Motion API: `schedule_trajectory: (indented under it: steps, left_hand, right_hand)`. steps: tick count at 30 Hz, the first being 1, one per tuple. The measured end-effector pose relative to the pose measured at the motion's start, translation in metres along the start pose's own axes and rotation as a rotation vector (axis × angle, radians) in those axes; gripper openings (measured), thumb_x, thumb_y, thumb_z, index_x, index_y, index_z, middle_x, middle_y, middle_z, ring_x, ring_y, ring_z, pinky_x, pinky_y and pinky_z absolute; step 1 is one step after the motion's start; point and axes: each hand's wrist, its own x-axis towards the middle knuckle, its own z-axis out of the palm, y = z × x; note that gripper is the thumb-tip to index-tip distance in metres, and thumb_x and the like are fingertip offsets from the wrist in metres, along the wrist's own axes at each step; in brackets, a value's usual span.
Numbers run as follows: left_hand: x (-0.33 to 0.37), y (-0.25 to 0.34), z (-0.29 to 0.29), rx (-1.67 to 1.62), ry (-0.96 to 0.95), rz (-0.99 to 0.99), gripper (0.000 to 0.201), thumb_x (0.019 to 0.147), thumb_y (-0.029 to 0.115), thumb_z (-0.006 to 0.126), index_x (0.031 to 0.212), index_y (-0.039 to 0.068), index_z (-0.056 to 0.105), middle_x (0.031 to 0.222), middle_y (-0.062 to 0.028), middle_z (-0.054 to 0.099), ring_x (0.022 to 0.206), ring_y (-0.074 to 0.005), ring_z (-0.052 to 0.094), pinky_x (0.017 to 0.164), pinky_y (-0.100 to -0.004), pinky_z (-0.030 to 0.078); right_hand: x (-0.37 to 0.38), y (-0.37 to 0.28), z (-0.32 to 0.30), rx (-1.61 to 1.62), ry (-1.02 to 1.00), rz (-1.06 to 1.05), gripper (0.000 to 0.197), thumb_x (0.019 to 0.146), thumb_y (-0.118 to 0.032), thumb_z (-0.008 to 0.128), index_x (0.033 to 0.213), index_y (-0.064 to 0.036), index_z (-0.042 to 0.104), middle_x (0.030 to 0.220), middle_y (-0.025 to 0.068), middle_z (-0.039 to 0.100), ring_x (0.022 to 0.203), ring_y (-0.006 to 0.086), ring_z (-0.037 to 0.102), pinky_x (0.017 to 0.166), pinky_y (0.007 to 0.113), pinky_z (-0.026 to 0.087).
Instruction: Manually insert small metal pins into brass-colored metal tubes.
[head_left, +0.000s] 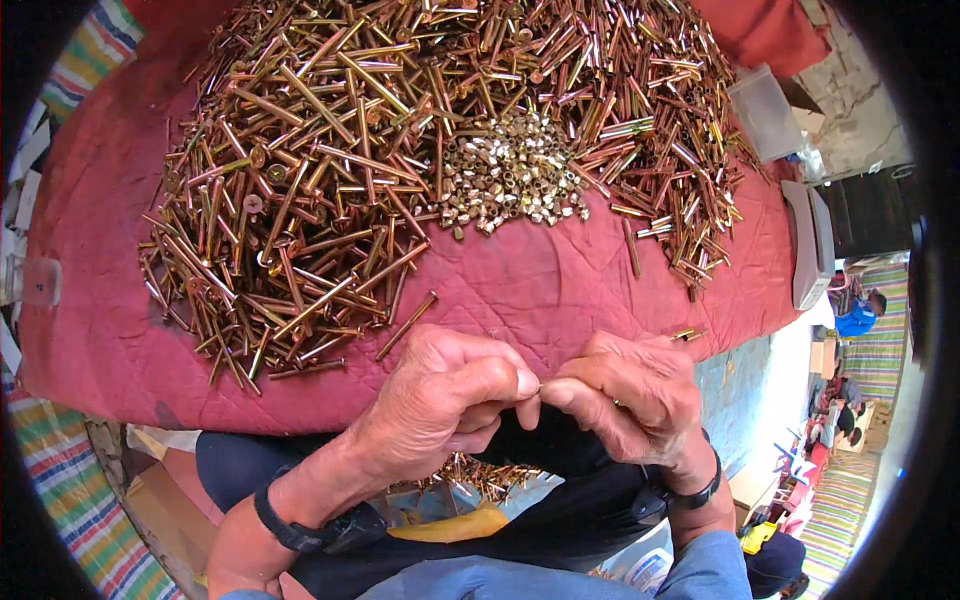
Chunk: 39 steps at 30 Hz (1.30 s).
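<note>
My left hand (440, 400) and my right hand (630, 400) meet at the near edge of a red quilted cloth (540, 290), fingertips pinched together around a small brass-coloured part (541, 389) that is mostly hidden by the fingers. Each wrist wears a black band. A large heap of long brass-coloured bolts (300, 180) covers the cloth beyond my hands. A smaller pile of short brass nuts (510, 170) lies in the middle of it.
A bag holding more brass parts (470, 475) sits below my hands on my lap. White plastic containers (812, 240) stand at the cloth's right edge. Striped mats (70, 500) cover the floor. Another person (858, 312) sits far right.
</note>
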Motion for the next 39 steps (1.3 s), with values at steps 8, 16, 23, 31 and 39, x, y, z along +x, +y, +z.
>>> schedule_trajectory:
  steps: [8,16,23,31,39]
  left_hand:
    - [0.005,-0.006,-0.006,-0.052,0.002,-0.113,0.028,0.094,0.016,0.058,0.081,-0.007,0.066,0.051,0.0068,0.03,0.042,-0.0042,0.021,0.039,-0.0243,0.023]
    - [0.005,-0.002,-0.008,-0.14,-0.092,-0.176,0.028,0.095,0.017,0.059,0.082,-0.007,0.067,0.051,0.0062,0.03,0.042,-0.0042,0.024,0.041,-0.0249,0.026]
    - [-0.012,0.003,0.002,1.711,0.219,1.04,0.026,0.076,0.016,0.077,0.094,0.001,0.066,0.097,-0.0143,0.062,0.081,-0.0304,0.063,0.068,-0.0389,0.051]
    - [-0.002,-0.008,-0.02,2.167,0.631,0.8,0.022,0.075,0.006,0.062,0.094,-0.005,0.061,0.091,-0.0142,0.056,0.079,-0.0243,0.061,0.063,-0.0337,0.052]
    - [-0.001,0.009,-0.007,1.224,0.477,0.845,0.011,0.087,-0.008,0.067,0.09,-0.003,0.057,0.082,-0.0183,0.063,0.069,-0.0229,0.071,0.058,-0.0314,0.057]
  right_hand:
    - [0.0,-0.003,0.008,0.012,0.022,0.04,0.026,0.08,-0.002,0.079,0.105,-0.001,0.071,0.08,0.0077,0.07,0.063,0.0177,0.07,0.056,0.028,0.053]
    - [-0.011,0.0,0.004,0.038,0.035,0.049,0.03,0.08,-0.002,0.076,0.11,-0.0023,0.072,0.078,0.0061,0.066,0.066,0.0188,0.069,0.055,0.03,0.05]
    - [-0.006,0.044,-0.012,-0.33,0.483,0.358,0.017,0.09,-0.013,0.075,0.084,-0.0018,0.063,0.071,0.0116,0.062,0.063,0.0269,0.065,0.057,0.037,0.049]
    - [-0.004,0.103,-0.011,-0.588,0.375,0.319,0.03,0.085,-0.014,0.077,0.106,0.0013,0.063,0.086,0.0176,0.067,0.077,0.0344,0.066,0.067,0.042,0.052]
    - [0.008,0.056,-0.014,0.337,0.37,0.552,0.031,0.089,-0.004,0.071,0.115,0.0066,0.059,0.085,0.0156,0.069,0.076,0.0224,0.072,0.066,0.036,0.06]
